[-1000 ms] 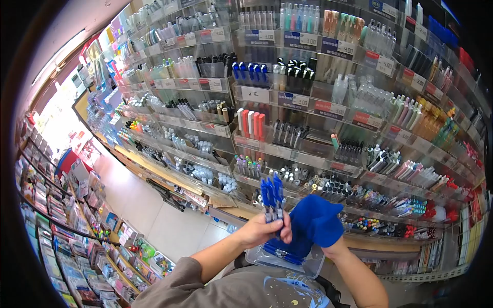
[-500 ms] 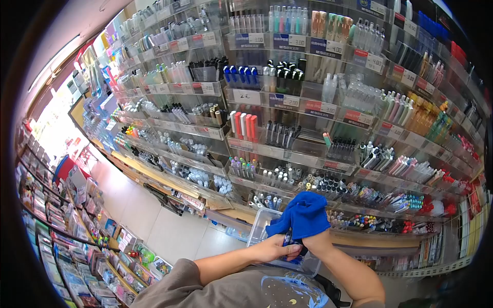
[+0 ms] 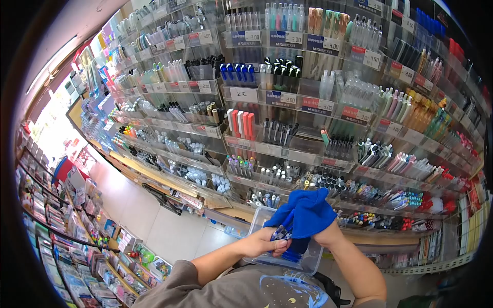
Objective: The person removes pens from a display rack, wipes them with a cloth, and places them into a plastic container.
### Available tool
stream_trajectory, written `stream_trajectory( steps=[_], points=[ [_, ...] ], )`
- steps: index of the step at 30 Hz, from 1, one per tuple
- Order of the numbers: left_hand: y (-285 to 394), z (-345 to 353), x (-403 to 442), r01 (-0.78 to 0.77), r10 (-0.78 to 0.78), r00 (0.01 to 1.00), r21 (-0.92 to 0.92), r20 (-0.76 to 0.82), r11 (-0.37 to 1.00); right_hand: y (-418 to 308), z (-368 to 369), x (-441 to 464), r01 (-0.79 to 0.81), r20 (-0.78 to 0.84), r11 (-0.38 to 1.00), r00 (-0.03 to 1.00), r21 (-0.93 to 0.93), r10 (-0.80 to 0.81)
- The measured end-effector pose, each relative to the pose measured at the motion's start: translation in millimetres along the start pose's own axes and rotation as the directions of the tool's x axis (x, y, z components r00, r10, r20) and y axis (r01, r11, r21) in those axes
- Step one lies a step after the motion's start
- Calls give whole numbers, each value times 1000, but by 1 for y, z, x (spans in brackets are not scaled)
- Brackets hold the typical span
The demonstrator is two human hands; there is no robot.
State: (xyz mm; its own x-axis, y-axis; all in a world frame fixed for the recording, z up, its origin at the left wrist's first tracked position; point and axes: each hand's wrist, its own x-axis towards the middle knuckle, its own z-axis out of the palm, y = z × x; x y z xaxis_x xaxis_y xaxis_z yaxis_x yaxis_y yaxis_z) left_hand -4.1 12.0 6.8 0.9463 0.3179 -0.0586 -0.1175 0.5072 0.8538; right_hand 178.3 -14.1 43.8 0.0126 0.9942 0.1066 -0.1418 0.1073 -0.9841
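Clasping slim blue pens (image 3: 283, 230) — left hand (image 3: 261, 243), grip full, right hand (image 3: 329, 235) holding crumpled cloth (image 3: 307, 211), clear plastic tub (image 3: 311, 261) below

Clear tiered shelves (image 3: 268, 149) fill the middle and right of the frame, price labels (image 3: 323, 44) along their front edges. Pens stand upright in rows directly on them — blue-topped pens (image 3: 237, 72) in the upper middle, red and white pens (image 3: 240, 123) below, and dark pens (image 3: 280, 132) just beside those. In the lower middle, a clear plastic tub (image 3: 260, 219) carries blue pens (image 3: 292, 255) on its bottom — what supports the tub is hidden.
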Motion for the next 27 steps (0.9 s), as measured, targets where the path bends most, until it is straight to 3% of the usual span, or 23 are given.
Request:
stream_trajectory(
  steps=[4, 7, 10, 13, 16, 17, 20, 22, 23, 24, 25, 27],
  points=[
    [0, -2, -3, 6, 1, 998, 99, -69, 995, -4, -10, -4, 164, 111, 962, 984, -221, -142],
    [1, 0, -4, 26, 4, 991, 224, -134, 974, 3, -22, -9, 217, 178, 904, 971, -367, -160],
    [0, 4, -3, 37, 3, 987, 248, -159, 968, 7, -32, -12, 413, 202, 731, 909, -544, -364],
    [1, 0, -3, 5, 28, 989, 222, -145, 975, 11, -32, -9, 371, -239, 841, 842, -393, -484],
    [0, -10, -7, 41, -2, 991, 286, -136, 957, 6, -60, 2, 127, -533, 984, 828, -122, -173],
    [0, -12, -7, 65, -22, 990, 321, -137, 945, -2, -61, 4, 143, -589, 990, 798, -18, -126],
    [3, -12, -3, -39, 107, 993, 764, -39, 644, -50, -66, 3, 232, -699, 947, 715, 221, -12],
    [10, -7, -2, 150, -139, 985, 904, -102, 400, -73, -93, -2, 301, -694, 899, 720, 319, 5],
    [7, -7, 1, 214, -254, 955, 946, -151, 242, -77, -114, -6, 392, -679, 844, 733, 366, -46],
    [2, -7, 5, 254, -358, 909, 964, -213, 72, -86, -128, -15, 419, -499, 847, 838, 327, -221],
    [-11, -9, 10, 277, -443, 852, 958, -280, -72, -93, -127, -21, 455, -556, 829, 801, 326, -221],
    [-28, -15, 10, 195, -421, 873, 967, -247, -164, -93, -122, -24, 464, -623, 842, 753, 276, -211]
  ],
)
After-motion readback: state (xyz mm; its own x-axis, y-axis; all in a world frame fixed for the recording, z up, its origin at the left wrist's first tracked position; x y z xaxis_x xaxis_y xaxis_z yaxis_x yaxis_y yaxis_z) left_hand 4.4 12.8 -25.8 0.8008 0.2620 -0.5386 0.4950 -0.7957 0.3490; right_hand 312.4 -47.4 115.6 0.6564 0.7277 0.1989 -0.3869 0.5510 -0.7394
